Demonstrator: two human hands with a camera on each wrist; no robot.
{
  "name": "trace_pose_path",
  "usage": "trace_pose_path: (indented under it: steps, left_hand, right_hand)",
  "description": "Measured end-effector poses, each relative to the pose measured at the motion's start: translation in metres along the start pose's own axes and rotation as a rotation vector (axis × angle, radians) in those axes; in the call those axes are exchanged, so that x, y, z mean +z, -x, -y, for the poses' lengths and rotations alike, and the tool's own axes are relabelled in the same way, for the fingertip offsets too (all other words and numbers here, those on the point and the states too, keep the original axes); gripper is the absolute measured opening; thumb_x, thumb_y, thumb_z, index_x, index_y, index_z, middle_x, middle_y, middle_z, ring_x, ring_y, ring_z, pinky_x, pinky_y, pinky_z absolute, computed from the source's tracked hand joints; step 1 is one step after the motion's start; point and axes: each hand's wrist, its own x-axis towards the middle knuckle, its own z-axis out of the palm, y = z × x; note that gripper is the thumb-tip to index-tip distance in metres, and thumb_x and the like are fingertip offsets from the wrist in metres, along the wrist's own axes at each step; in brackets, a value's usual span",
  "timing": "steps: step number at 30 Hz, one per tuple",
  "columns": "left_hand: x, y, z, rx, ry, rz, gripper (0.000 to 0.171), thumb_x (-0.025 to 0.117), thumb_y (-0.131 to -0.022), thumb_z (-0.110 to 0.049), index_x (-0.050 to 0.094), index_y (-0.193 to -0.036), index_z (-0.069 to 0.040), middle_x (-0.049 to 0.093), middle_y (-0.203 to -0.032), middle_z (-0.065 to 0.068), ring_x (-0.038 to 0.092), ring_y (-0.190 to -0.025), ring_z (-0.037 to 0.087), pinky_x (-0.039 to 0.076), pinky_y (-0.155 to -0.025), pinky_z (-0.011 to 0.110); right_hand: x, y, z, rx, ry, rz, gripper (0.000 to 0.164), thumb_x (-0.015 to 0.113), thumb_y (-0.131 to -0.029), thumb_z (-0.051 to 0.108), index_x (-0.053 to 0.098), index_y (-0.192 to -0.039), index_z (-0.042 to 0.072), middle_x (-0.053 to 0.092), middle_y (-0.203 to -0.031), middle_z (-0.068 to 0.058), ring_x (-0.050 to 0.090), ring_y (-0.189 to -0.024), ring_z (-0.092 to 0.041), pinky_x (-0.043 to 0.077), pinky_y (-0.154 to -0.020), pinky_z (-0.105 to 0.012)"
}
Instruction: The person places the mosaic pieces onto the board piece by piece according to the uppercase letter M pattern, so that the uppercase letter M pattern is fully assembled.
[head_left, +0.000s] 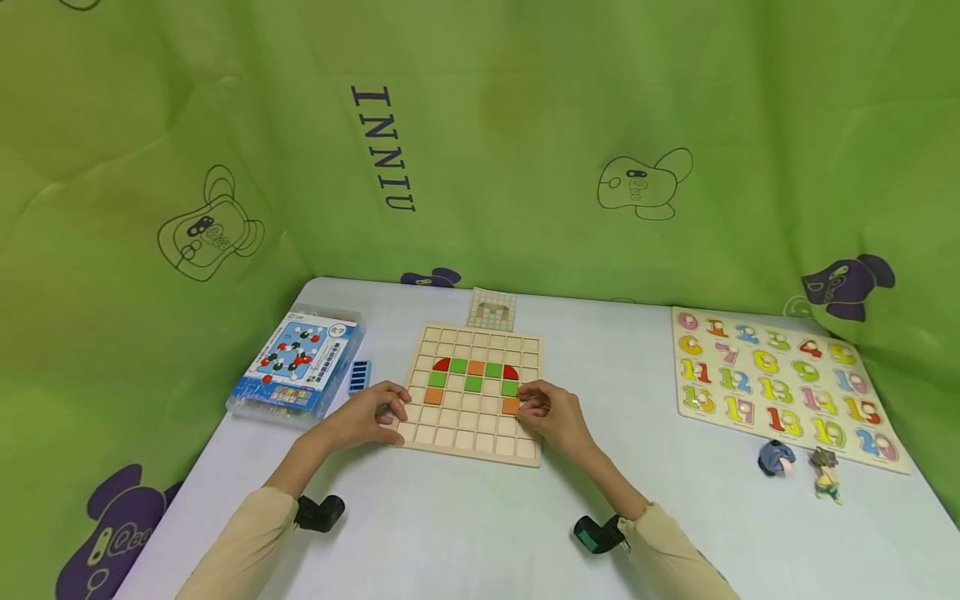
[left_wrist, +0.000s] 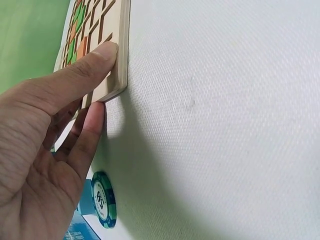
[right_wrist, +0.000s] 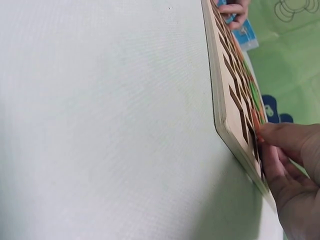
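Note:
A wooden grid board [head_left: 465, 441] lies in the middle of the table, with red, green and orange pieces set in its upper squares. My left hand [head_left: 369, 414] grips its near left corner, thumb on top and fingers at the side edge. At the board's right side, my right hand [head_left: 553, 417] pinches an orange square tile [head_left: 511, 406] just below a green one [head_left: 510, 388]. In the right wrist view the thumb tip presses against that tile. A round green chip [left_wrist: 103, 200] shows close to the left fingers in the left wrist view.
Behind the board lies a small pattern card [head_left: 492, 310]. On the left are a boxed molecule set [head_left: 296, 364] and a blue striped piece [head_left: 359, 377]. A number puzzle board [head_left: 787, 383] and two small figures, one blue [head_left: 776, 458], lie on the right.

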Motion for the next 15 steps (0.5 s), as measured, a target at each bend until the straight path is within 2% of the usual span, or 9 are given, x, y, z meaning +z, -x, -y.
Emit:
trace_pose_path:
  steps: [7,11,13,15]
  left_hand:
    - [0.000,-0.004,0.000,0.001,0.004,-0.001,0.025,0.082,-0.071,-0.002,0.062,-0.085,-0.003,0.053,-0.124,0.014,0.047,-0.116,0.031,0.051,-0.086,0.031]
    - [0.000,-0.001,-0.004,0.003,-0.020,0.011,0.023,0.081,-0.073,-0.002,0.062,-0.086,-0.003,0.053,-0.125,0.015,0.047,-0.117,0.032,0.050,-0.087,0.032]
    - [-0.002,0.001,-0.006,0.022,-0.050,0.014,0.021,0.079,-0.076,-0.002,0.062,-0.088,-0.002,0.053,-0.125,0.017,0.048,-0.118,0.035,0.051,-0.087,0.033]
    - [-0.002,0.004,-0.009,0.047,-0.104,-0.020,0.021,0.075,-0.080,-0.005,0.062,-0.095,0.002,0.053,-0.127,0.021,0.049,-0.118,0.037,0.050,-0.090,0.038]
  right_hand:
    - [-0.001,0.000,0.000,-0.009,-0.058,0.009,0.031,0.073,-0.075,-0.013,0.063,-0.105,-0.011,0.067,-0.098,-0.021,0.067,-0.082,-0.028,0.055,-0.070,-0.022]
    - [-0.006,0.003,0.000,0.022,-0.075,0.009,0.029,0.071,-0.079,-0.008,0.063,-0.107,-0.007,0.067,-0.102,-0.019,0.067,-0.088,-0.029,0.055,-0.073,-0.025]
    - [-0.013,0.005,0.000,0.020,-0.048,0.005,0.029,0.070,-0.083,-0.003,0.062,-0.111,-0.005,0.066,-0.107,-0.019,0.066,-0.092,-0.029,0.055,-0.076,-0.029]
    - [-0.023,0.007,-0.002,-0.014,0.026,-0.015,0.031,0.068,-0.087,0.003,0.060,-0.116,-0.004,0.064,-0.115,-0.019,0.064,-0.099,-0.031,0.055,-0.080,-0.034]
